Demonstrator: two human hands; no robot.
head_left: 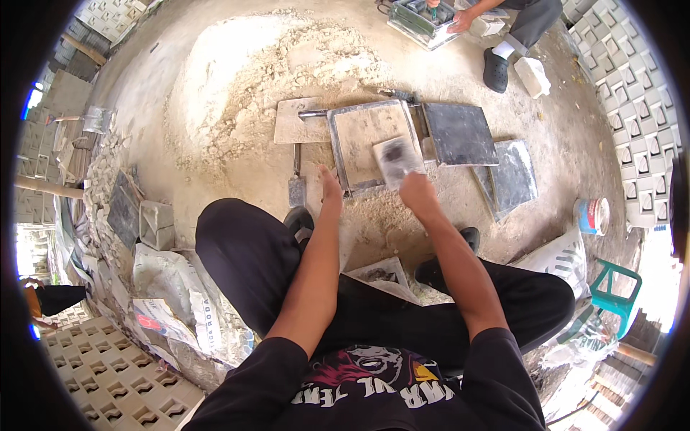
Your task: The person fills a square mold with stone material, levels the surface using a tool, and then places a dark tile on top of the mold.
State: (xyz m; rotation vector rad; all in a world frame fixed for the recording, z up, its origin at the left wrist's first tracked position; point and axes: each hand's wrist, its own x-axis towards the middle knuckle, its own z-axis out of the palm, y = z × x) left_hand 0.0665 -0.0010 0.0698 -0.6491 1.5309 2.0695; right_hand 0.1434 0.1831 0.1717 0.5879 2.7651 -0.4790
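Note:
A square metal mould frame (374,146) filled with pale sandy mix lies on the ground in front of me. My right hand (417,194) grips a flat rectangular trowel (397,161), blurred, over the mould's near right corner. My left hand (330,188) rests with fingers together on the mould's near left edge and holds nothing. A small hand tool with a flat blade (297,183) lies just left of the mould.
A large sand and cement pile (251,79) spreads behind the mould. Dark square plates (460,133) lie to its right, near a small paint bucket (591,215). Another person (503,29) works at a second mould at the top. Cast blocks line both sides; bags lie at my left.

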